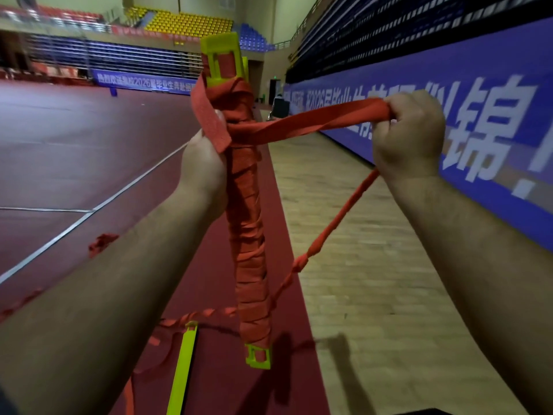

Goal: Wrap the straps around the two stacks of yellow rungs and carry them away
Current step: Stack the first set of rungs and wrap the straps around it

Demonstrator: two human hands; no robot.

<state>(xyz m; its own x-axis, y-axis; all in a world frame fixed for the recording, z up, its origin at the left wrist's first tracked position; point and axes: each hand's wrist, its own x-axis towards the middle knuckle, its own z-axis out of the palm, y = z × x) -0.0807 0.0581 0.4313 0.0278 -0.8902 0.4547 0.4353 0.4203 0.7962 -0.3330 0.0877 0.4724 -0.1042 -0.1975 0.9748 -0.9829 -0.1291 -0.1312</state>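
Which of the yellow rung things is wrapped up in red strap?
The stack held upright in the left hand: red strap covers nearly all of it, only its yellow ends showing. The other yellow rung lies bare on the floor.

Wrapping a stack of yellow rungs (218, 41) in red strap (314, 122).
Held upright near the top in the left grip (203, 163); drawn taut sideways by the closed right grip (410, 130); trailing loose down to the red floor (74, 145), beside another yellow rung (182, 369).
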